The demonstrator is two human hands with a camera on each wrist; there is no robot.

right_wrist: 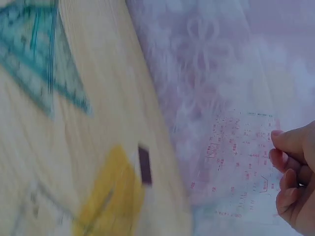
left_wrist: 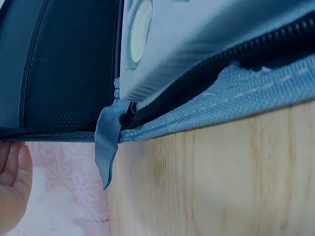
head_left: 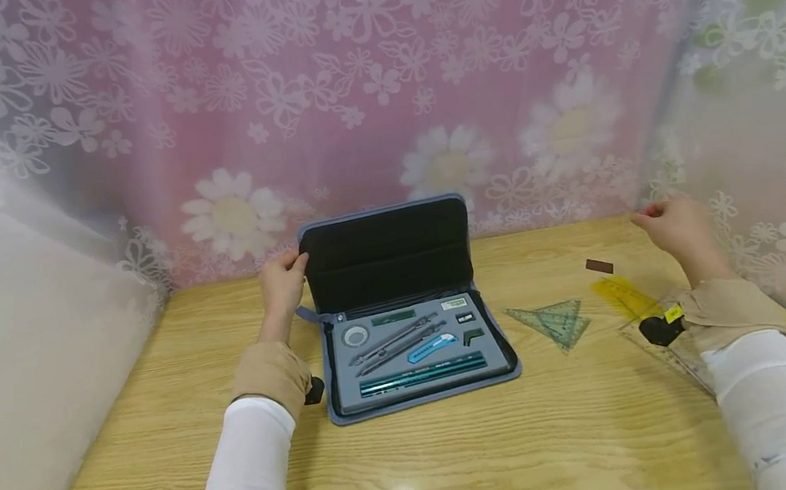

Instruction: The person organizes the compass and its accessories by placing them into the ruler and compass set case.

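Note:
My left hand [head_left: 283, 286] grips the left edge of the raised lid [head_left: 388, 255] of a blue zip case, thumb and fingertips at its border. The case lies open, its grey tray [head_left: 343, 364] holding two compasses [head_left: 395, 340], a blue cutter [head_left: 432, 348], dark green pencils [head_left: 422, 374], a sharpener [head_left: 465, 317] and a white ring-shaped item [head_left: 355, 335]. Off to the right, my right hand [head_left: 683, 232] is raised over the table's far side. In the right wrist view it pinches a clear plastic sheet [right_wrist: 241, 162] with red print by one edge.
Green transparent set squares [head_left: 555, 322] lie right of the case. Nearer the right arm are a yellow transparent piece [head_left: 624, 295], a clear ruler-like piece [head_left: 667, 351] and a small dark brown strip [head_left: 599, 266]. A flowered curtain [head_left: 350, 120] hangs behind the wooden table [head_left: 167, 432].

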